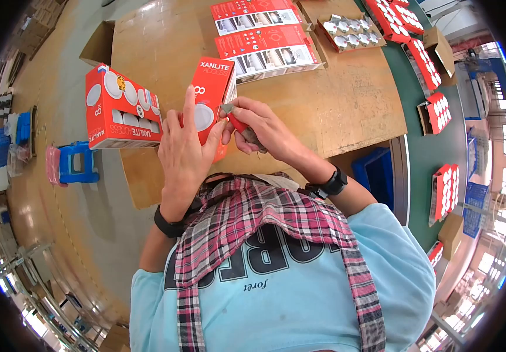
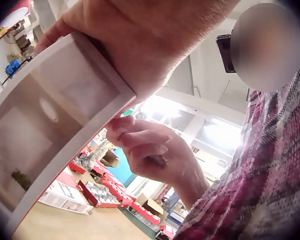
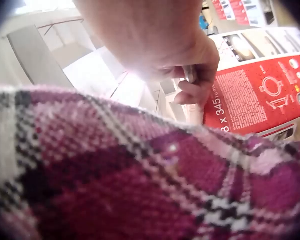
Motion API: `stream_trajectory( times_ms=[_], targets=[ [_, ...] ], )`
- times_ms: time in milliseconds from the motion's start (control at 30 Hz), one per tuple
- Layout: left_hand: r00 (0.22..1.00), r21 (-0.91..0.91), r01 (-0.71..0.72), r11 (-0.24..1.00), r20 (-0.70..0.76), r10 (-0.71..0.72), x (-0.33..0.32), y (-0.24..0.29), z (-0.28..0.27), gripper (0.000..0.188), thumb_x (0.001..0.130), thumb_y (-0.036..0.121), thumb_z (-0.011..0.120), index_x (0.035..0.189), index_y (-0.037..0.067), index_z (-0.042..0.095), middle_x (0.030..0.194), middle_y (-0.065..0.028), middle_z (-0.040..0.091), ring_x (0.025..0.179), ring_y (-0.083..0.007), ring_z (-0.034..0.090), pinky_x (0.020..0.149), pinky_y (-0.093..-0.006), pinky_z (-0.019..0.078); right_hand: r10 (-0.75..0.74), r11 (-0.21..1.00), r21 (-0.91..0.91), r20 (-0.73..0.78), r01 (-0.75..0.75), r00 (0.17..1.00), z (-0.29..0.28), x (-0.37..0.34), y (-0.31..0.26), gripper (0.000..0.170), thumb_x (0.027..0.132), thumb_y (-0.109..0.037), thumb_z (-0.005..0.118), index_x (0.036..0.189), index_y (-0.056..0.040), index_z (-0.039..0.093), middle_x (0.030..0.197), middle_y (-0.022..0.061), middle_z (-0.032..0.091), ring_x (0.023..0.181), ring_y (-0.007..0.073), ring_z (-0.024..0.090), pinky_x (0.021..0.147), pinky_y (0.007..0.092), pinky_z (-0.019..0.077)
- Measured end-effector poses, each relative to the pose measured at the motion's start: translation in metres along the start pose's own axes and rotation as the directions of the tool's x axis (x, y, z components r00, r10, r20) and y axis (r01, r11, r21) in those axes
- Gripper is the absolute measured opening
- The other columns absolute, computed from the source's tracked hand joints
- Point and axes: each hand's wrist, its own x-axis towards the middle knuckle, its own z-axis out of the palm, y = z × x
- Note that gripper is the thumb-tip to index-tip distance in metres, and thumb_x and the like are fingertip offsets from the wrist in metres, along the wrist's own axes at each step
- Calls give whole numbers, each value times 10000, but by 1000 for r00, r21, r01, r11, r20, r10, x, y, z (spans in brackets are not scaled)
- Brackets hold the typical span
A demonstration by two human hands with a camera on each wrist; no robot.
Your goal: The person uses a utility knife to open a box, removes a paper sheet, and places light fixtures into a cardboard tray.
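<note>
A red XANLITE box with pictures of round white lights stands upright at the table's near edge. My left hand holds it from the near side, index finger straight along the front and thumb reaching toward the right edge. In the left wrist view a pale printed side of the box fills the left. My right hand grips a small red and grey tool close by the box's right edge. Its fingers hide much of the tool, so I cannot tell its kind.
A second red box stands to the left. Flat red printed cartons lie behind, beside an open tray of round lamps. More filled boxes line a green surface at right. A blue stool stands on the floor at left.
</note>
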Motion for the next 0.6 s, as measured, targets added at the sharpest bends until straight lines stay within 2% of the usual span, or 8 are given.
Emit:
stream_trajectory(
  times_ms=[233, 333, 433, 533, 600],
  targets=[
    [999, -8, -35, 999, -10, 35, -1, 5, 0, 737, 858, 413, 620, 1445, 100, 302, 1034, -160, 518, 969, -329, 557, 772, -429, 472, 52, 998, -41, -3, -52, 999, 0, -3, -10, 270, 1006, -198, 318, 1076, -14, 503, 750, 111, 616, 452, 87, 467, 389, 207, 314],
    [999, 1, -44, 999, -12, 44, -2, 5, 1, 725, 868, 414, 608, 1443, 95, 306, 1046, -161, 530, 977, -329, 566, 779, -427, 472, 107, 985, -140, 47, -100, 993, -9, 4, -16, 258, 1003, -188, 328, 1066, -9, 503, 728, 106, 606, 446, 83, 462, 376, 205, 299],
    [998, -9, -56, 998, -18, 56, -3, 6, 0, 722, 866, 402, 611, 1439, 81, 311, 1030, -161, 532, 968, -328, 567, 771, -425, 469, 147, 980, -155, 126, -127, 981, -18, 10, -19, 251, 1001, -180, 338, 1055, 1, 503, 704, 97, 595, 443, 84, 458, 385, 204, 307],
    [997, -6, -74, 997, -38, 74, -2, 4, 1, 743, 850, 383, 634, 1430, 49, 312, 983, -159, 516, 926, -321, 549, 747, -418, 464, 150, 987, -74, 131, -141, 980, -20, 13, -14, 258, 1002, -181, 337, 1049, 10, 504, 696, 93, 589, 436, 88, 451, 394, 209, 320],
    [996, 1, -75, 997, -56, 75, -1, 6, 2, 754, 837, 364, 647, 1426, 35, 310, 961, -156, 505, 908, -317, 539, 738, -415, 462, 128, 992, -31, 67, -126, 990, -10, 7, -16, 260, 1002, -182, 337, 1045, 11, 506, 697, 93, 588, 435, 93, 449, 401, 215, 330]
  ],
)
